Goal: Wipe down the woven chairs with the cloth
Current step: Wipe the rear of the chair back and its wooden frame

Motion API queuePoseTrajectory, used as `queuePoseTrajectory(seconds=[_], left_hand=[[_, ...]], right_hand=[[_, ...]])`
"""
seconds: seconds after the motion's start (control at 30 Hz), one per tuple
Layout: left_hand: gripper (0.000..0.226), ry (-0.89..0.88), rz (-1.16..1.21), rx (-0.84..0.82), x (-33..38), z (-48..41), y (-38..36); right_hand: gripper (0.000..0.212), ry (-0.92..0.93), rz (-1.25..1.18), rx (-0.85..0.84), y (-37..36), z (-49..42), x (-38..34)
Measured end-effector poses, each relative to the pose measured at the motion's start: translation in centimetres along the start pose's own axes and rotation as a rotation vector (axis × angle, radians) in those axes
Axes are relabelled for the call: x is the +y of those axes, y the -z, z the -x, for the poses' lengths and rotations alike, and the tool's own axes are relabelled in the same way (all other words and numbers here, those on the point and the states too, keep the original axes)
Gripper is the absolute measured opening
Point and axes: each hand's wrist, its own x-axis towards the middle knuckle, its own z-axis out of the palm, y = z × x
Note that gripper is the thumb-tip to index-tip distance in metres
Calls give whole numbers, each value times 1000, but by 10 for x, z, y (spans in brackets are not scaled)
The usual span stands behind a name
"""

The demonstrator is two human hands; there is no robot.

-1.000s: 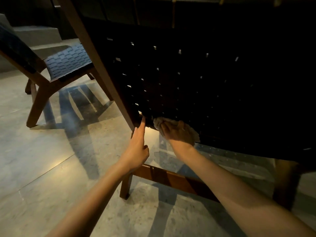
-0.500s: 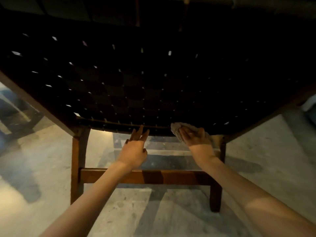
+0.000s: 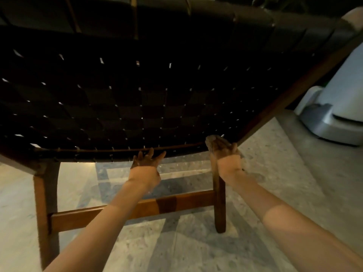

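Chair (image 3: 137,99) seen from behind and low. The dark woven panel filled the upper two thirds of the view, with small light gaps between the straps.

Edges:
- The lower edge of the weave was bound along a thin rod (image 3: 117,150) that ran nearly level from the left leg (image 3: 46,193) toward the right leg (image 3: 219,203).
- The right side rail (image 3: 284,91) rose diagonally up and to the right from the lower right corner of the weave.
- The crossbar (image 3: 176,203) joined the two legs well below the weave.

Open room:
- Between the rod and the crossbar was a clear gap, with lit floor (image 3: 275,173) visible through it. Both forearms crossed in front of that gap.
- To the right of the side rail the floor was open as far as a pale grey object (image 3: 334,107), which stood apart from the chair. What it was could not be told.

Hands:
- The left hand (image 3: 146,165) reached up and forward with its back to the camera and its fingers spread and straight. The fingertips touched the lower edge of the weave just below the rod. It was released and held nothing.
- The right hand (image 3: 225,154) was at the lower right corner of the weave, just above the top of the right leg and beside the foot of the side rail. Its fingers lay extended over the cloth (image 3: 211,141), pressing it against the straps rather than clenching it. The picture was blurred there.
- The cloth showed as a pale bunched edge past the fingertips, touching the weave.
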Motion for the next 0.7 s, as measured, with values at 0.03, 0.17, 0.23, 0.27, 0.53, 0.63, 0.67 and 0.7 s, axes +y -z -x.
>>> queuePoseTrajectory(seconds=[0.03,0.17,0.23,0.27,0.53,0.63,0.67,0.7], left_hand=[[72,1,2,-14,2,1,4],[80,2,42,7,7,4,4],[81,5,4,22,9,4,1],[82,8,-18,35,10,4,-1],[76,-19,-71,208,8,-2,-12],[75,-15,-40,213,8,0,-11],[75,-14,-48,217,8,1,-11],[75,-16,-65,217,8,1,-10]], right_hand=[[48,87,24,-16,12,6,-2],[36,288,277,330,74,36,9],[39,310,270,572,106,48,19],[42,314,275,641,122,51,23],[41,203,497,667,191,28,32],[44,105,574,579,187,19,31],[47,91,595,553,185,17,30],[49,88,613,538,182,14,28]])
